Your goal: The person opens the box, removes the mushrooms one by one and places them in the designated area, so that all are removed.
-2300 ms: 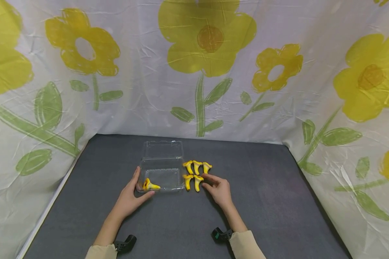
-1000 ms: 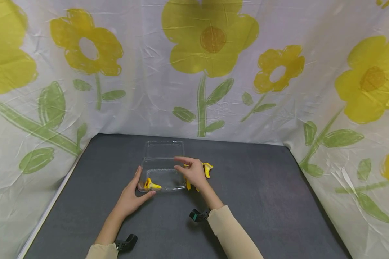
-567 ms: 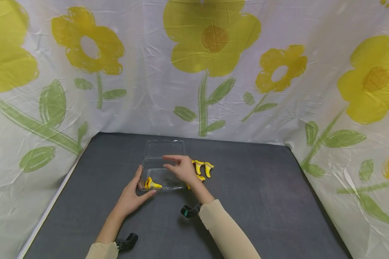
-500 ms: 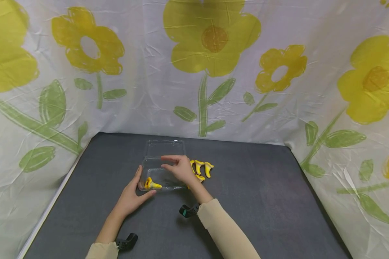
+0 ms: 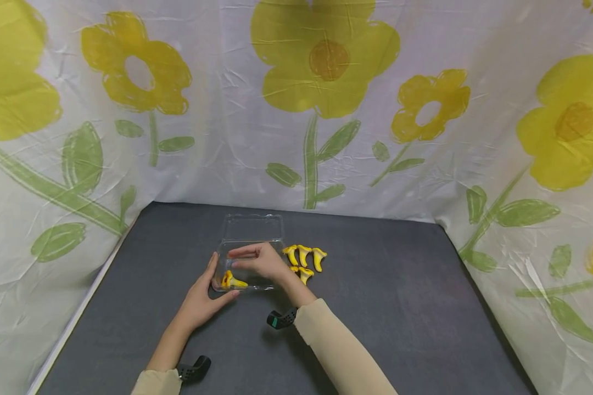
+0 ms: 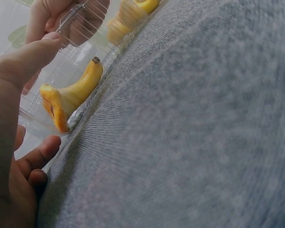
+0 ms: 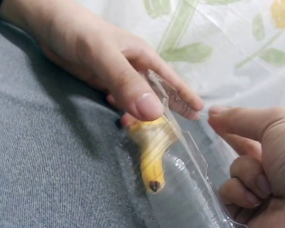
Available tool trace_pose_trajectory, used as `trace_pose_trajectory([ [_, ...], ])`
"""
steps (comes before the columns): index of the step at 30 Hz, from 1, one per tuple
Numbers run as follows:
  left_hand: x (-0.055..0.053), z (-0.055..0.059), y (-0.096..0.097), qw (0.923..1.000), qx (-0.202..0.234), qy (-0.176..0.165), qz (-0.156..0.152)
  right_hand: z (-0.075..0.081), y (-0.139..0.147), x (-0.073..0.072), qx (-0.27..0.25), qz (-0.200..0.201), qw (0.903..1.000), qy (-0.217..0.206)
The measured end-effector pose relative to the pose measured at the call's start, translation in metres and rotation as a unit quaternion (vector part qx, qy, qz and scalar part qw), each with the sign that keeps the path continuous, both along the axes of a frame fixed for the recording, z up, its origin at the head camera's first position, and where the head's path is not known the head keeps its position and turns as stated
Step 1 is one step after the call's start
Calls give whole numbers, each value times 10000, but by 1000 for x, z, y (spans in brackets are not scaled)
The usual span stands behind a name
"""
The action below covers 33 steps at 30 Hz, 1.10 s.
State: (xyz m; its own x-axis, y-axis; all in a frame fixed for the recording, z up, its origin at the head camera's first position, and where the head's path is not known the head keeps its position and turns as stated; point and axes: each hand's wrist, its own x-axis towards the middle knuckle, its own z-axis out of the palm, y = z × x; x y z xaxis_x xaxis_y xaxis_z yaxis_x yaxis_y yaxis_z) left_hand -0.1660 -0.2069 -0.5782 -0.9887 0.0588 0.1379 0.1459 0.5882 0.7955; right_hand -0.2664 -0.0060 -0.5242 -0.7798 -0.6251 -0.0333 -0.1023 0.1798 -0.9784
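A clear plastic clamshell container (image 5: 264,286) lies with its lid folded back. Inside its front left corner lies a yellow, trumpet-shaped chanterelle mushroom (image 5: 234,280), seen through the wall in the left wrist view. My left hand (image 5: 201,293) grips that corner, its thumb along the front wall and fingers round the left side. Over the container reaches my right hand (image 5: 262,260), thumb and forefinger spread and pointing left. In the right wrist view its other fingers (image 7: 244,171) bend loosely, and nothing shows between them.
Just right of the container, several more yellow mushrooms (image 5: 304,255) lie in two rows on the dark grey tabletop (image 5: 400,307); my right forearm partly covers the front row. A white cloth with yellow flowers (image 5: 217,137) hangs round the table's back and sides.
My right hand has moved left from the mushrooms beside the container to above it, and then lower and farther left inside. My left hand has kept its grip on the corner.
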Motion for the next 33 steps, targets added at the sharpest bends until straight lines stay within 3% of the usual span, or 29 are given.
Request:
trace_pose_trajectory([
  [4,0,-1,-1,10000,53,-42,-25,-1,-3,-1,191,405,9989,-163],
  [11,0,-1,-1,9999,55,-68,-90,0,-5,1,563,878,9943,216],
  [18,-1,-2,-2,9996,154,-195,-145,0,-7,0,864,903,9914,395],
  [33,0,1,-1,9998,144,-11,-98,-1,-9,2,1564,776,9767,1251],
])
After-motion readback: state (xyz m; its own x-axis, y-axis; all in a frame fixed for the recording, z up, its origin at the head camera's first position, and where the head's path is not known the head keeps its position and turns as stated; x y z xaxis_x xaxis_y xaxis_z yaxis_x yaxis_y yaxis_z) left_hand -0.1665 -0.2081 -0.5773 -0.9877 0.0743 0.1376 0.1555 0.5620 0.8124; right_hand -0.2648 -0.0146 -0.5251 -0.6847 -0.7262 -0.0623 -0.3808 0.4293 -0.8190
